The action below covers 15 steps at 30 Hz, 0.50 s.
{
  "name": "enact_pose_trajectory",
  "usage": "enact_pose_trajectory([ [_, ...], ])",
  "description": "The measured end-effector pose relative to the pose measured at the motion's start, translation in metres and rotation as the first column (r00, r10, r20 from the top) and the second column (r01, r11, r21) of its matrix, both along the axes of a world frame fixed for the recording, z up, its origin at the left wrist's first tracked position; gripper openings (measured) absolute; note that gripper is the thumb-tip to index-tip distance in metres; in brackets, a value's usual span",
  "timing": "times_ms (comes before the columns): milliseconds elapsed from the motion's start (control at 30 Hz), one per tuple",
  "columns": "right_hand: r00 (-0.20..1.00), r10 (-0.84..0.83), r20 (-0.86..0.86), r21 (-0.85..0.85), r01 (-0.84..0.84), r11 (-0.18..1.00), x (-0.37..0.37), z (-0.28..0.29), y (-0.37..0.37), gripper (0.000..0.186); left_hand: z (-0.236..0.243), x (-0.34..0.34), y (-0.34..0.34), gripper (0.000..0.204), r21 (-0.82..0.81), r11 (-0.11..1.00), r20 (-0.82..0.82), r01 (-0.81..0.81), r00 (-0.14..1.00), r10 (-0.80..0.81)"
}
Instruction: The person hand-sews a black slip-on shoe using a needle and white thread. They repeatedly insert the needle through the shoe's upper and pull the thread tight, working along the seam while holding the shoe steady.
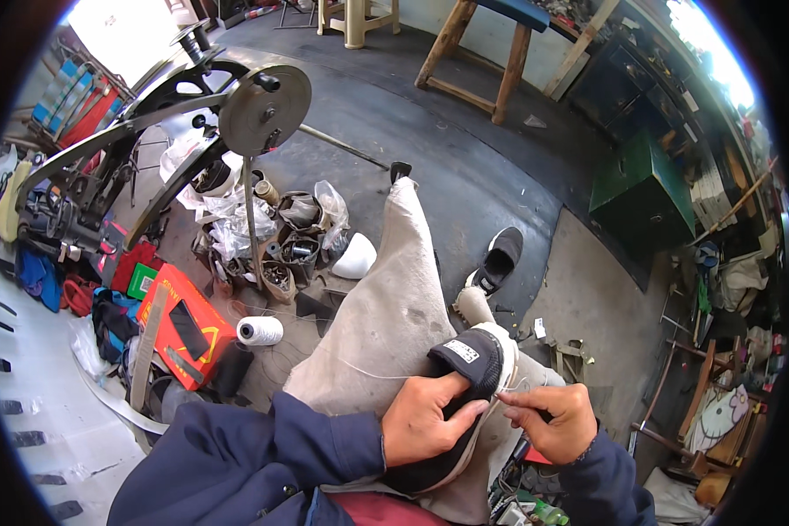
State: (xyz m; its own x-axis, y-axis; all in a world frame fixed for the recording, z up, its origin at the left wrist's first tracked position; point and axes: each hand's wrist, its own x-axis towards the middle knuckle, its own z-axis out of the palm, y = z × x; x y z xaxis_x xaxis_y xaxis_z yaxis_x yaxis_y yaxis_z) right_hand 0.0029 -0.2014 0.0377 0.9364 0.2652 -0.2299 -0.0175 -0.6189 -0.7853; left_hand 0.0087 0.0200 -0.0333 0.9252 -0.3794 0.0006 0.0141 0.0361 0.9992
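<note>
A black sneaker (498, 355) with a white sole lies tilted across my lap, on a pale grey cloth (381, 302). My left hand (425, 416) grips it, fingers reaching into the opening and thumb over the side. At the sole's right edge my right hand (557, 421) is closed in a pinch on white thread (519, 386), which loops beside the fingertips; any needle there is too small to tell. More thread trails over the cloth towards a white spool (259, 330) on the left. A second black shoe (501, 256) rests on the floor beyond my knees.
A hand-cranked sewing machine (265, 110) with a large wheel stands at the left. Below it are containers of small parts (298, 250) and an orange box (184, 329). A green cabinet (644, 193) is at the right, a blue-topped wooden stool (478, 53) at the back.
</note>
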Motion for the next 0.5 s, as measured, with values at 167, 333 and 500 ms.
enact_pose_trajectory([
  [167,0.972,0.159,0.173,-0.128,-0.137,0.982,-0.003,-0.002,-0.007,0.020,0.001,-0.002,0.001,0.028,0.015,1.000,-0.067,0.015,0.998,-0.014],
  [333,0.990,0.070,0.124,-0.030,-0.067,0.997,-0.007,-0.005,-0.011,0.021,0.004,-0.005,-0.002,0.024,-0.046,0.999,-0.079,-0.008,0.997,0.004],
  [500,0.969,0.133,0.207,-0.127,-0.108,0.986,-0.010,-0.006,-0.011,0.017,0.002,-0.007,-0.003,0.020,-0.021,0.999,-0.053,-0.028,0.998,0.027],
])
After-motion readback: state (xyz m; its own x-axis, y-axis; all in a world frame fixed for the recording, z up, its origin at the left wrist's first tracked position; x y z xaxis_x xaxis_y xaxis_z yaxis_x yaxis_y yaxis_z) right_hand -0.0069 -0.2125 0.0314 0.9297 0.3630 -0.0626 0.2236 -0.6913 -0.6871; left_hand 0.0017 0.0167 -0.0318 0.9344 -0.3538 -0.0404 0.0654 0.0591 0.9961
